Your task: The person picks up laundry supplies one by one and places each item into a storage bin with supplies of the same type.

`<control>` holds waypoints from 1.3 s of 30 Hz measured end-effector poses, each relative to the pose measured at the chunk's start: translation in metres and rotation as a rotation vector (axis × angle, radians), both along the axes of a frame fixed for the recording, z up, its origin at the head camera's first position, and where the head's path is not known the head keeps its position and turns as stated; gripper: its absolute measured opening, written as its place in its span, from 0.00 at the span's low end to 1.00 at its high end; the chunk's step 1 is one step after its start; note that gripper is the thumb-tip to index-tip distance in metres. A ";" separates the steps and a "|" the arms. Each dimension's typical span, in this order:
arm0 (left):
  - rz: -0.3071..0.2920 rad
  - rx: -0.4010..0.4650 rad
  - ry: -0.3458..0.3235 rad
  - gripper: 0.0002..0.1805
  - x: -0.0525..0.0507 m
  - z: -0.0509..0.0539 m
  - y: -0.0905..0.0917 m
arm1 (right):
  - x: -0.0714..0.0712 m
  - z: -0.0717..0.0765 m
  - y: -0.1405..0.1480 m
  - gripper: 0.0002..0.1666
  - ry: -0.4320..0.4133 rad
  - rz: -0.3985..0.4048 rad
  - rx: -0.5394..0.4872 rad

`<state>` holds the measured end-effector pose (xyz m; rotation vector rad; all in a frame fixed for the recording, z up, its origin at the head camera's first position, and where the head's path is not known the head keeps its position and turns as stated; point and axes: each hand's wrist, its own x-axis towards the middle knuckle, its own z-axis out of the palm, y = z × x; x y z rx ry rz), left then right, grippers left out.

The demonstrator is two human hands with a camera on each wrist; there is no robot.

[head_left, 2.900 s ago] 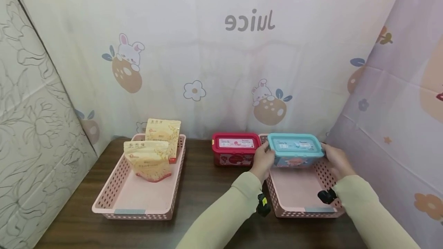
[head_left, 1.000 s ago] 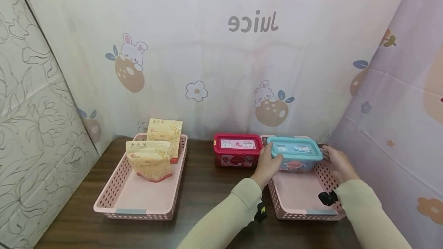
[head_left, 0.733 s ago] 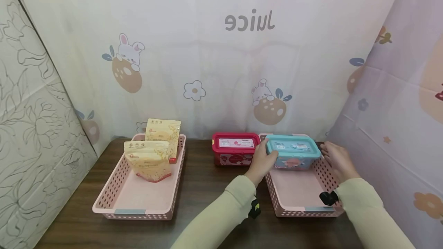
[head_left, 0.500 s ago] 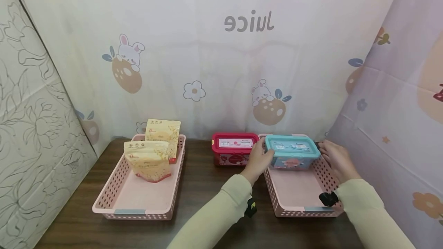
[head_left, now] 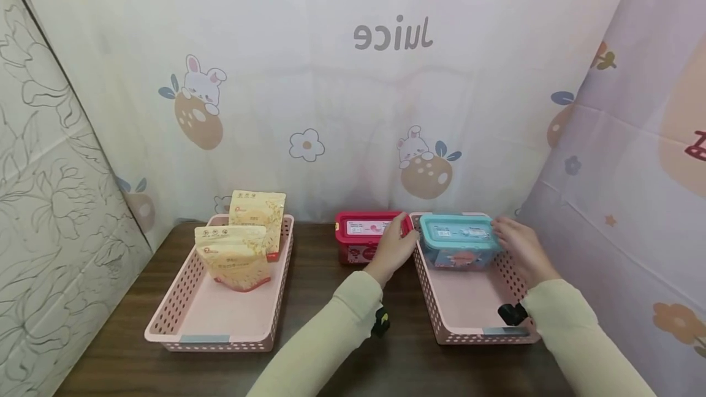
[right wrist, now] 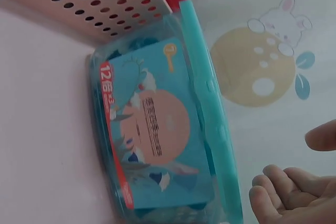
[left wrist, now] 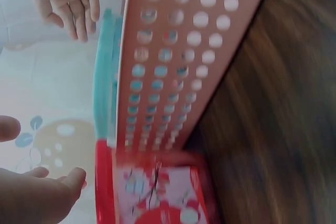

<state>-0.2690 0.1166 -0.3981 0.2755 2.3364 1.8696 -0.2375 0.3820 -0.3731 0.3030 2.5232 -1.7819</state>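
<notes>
White cloth curtain (head_left: 342,97) printed with rabbits and fruit behind, dark brown wood-grain bench (head_left: 311,323) below. My left hand (head_left: 390,251): fingers loose and spread, grasping nothing, beside the right end of the red rectangular plastic box (head_left: 361,242); contact can't be told. My right hand (head_left: 521,251): fingers released too, thumb apart, just off the right end of the teal-lidded rectangular plastic box (head_left: 460,245) in the wrist view.

Teal-lidded box sits upright, lid on, at the far end of the right-hand pink perforated plastic basket (head_left: 463,299). Red box stands on the bench, lid on, just beside that basket's left wall.

Handling, my guess: both boxes stiff, not fragile, middling weight if full; contents too unclear to judge. Smooth glossy walls could slip under dry fingers. Best hold: both short ends, fingers on the body under the overhanging lid rim. Lifting by the lid alone might pop it. Red box's right end looks tight against the basket, so room for fingers there is probably scant.

Farther left: another pink perforated plastic basket (head_left: 220,314) with two pale yellow stand-up pouches (head_left: 234,260), one in front of the other. Those look soft, likely to crumple.
</notes>
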 end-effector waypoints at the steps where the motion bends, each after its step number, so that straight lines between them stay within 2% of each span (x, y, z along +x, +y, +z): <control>1: 0.001 -0.003 0.004 0.33 -0.002 0.000 -0.005 | -0.001 0.001 -0.002 0.41 0.006 0.013 0.015; 7: 0.026 -0.039 -0.007 0.34 -0.010 0.003 -0.033 | -0.007 0.004 -0.019 0.43 0.004 0.073 0.110; 11: 0.039 -0.070 0.009 0.34 -0.017 0.003 -0.047 | -0.014 0.003 -0.034 0.42 0.000 0.067 0.112; 15: 0.044 -0.081 0.014 0.34 -0.024 0.000 -0.060 | -0.021 0.002 -0.047 0.40 0.035 0.086 0.086; 22: 0.057 -0.148 0.019 0.33 -0.027 0.004 -0.086 | -0.027 0.005 -0.070 0.41 0.027 0.184 0.151; 27: 0.061 -0.159 0.023 0.32 -0.032 0.005 -0.105 | -0.035 0.005 -0.085 0.40 0.026 0.237 0.161; 32: 0.049 -0.152 0.028 0.32 -0.036 0.006 -0.120 | -0.040 0.004 -0.095 0.41 0.024 0.259 0.199; 39: 0.042 -0.148 0.014 0.33 -0.036 0.008 -0.131 | -0.045 0.001 -0.104 0.39 0.055 0.282 0.283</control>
